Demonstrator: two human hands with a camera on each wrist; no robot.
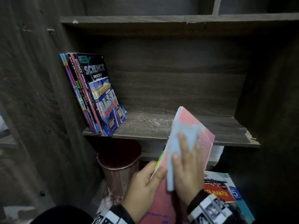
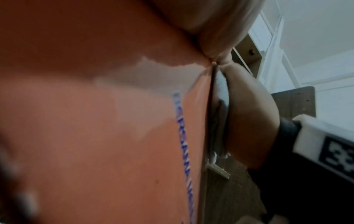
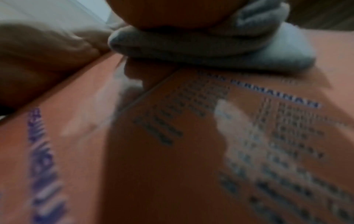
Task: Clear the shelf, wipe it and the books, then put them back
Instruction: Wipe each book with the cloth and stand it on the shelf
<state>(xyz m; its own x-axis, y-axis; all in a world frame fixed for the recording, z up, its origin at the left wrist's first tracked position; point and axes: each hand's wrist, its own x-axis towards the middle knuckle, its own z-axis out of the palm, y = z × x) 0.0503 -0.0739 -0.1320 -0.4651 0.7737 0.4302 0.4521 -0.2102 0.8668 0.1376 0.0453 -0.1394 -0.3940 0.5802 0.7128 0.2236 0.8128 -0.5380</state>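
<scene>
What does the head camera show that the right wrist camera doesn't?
Only the head view shows the shelf, the row of books leaning at its left end, the copper bin below, and the left hand gripping the pink book.

Only the right wrist view shows the book's printed text close up, though blurred.

Both show the pink book and the pale blue cloth pressed flat on its cover by the right hand.
</scene>
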